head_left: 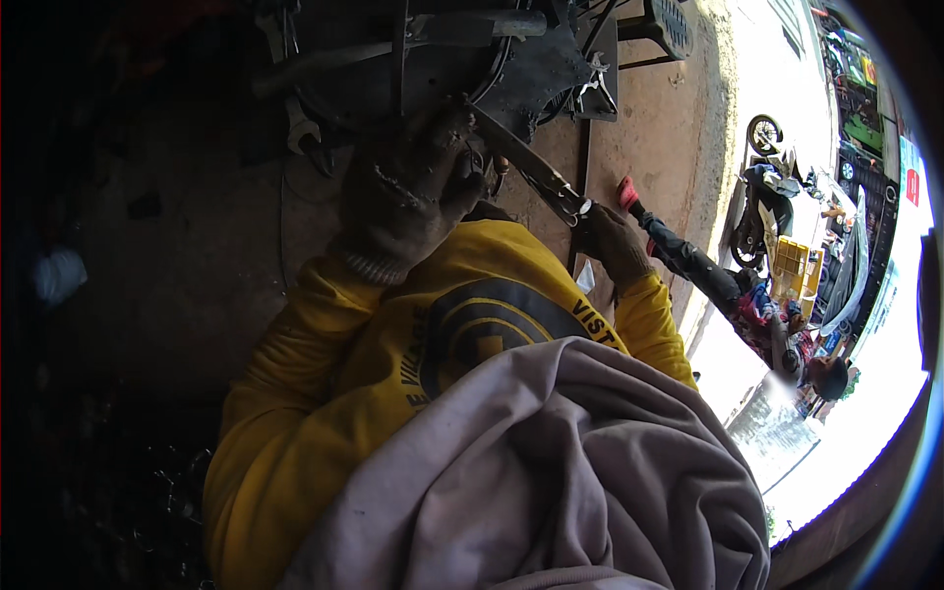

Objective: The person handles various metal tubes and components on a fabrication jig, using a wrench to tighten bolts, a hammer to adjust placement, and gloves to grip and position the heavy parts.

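Observation:
My left hand (408, 192), in a dark work glove with a knitted cuff, is raised in front of my chest. Its fingers are curled at the far end of a long, flat metal strip (528, 157). The strip slants down to the right, ending in shiny metal parts beside my right hand (615, 241). The right fingers are closed around that near end; shadow hides their exact grip. I cannot make out what kind of tool the strip belongs to. Just beyond the left hand is a dark round metal surface (344, 98).
An open-ended wrench (301, 128) lies by the round surface's left edge, and a bar-like tool (477, 27) rests across it. Another wrench (596, 74) is at its right. A dark stool (669, 28) stands farther right. Outside are a person (723, 280), a motorcycle (757, 197) and a yellow crate (795, 267).

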Demonstrator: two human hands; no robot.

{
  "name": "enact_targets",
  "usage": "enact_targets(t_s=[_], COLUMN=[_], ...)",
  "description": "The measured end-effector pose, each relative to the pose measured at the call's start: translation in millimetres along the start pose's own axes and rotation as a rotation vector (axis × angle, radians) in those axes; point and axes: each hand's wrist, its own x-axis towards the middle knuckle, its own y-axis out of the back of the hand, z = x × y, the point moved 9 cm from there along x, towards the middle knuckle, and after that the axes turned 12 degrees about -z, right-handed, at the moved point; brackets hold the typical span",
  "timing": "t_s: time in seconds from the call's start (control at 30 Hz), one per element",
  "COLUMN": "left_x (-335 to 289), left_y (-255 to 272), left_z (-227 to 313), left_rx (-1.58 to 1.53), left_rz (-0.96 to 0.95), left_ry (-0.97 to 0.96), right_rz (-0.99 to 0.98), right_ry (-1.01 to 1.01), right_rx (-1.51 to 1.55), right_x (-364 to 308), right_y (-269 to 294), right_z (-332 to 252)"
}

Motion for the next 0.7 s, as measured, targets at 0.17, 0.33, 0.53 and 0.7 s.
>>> enact_targets(t_s=[0.17, 0.33, 0.53, 0.7], left_x=[21, 21, -20, -10], left_y=[-22, -24, -108, -108], left_z=[26, 15, 35, 34], left_rx=[-0.016, 0.035, 1.692, 3.013], left_rz=[-0.037, -0.027, -0.302, 0.101], left_ry=[-0.104, -0.057, -0.831, -1.389], right_rz=[-0.032, -0.031, -0.517, -0.594], right_ry=[-0.053, -0.016, 0.211, 0.090], right_rx=[-0.045, -0.071, -0.173, -0.309], right_x=[33, 38, -25, -45], right_y=[19, 10, -109, -150], right_z=[32, -3, -114, -127])
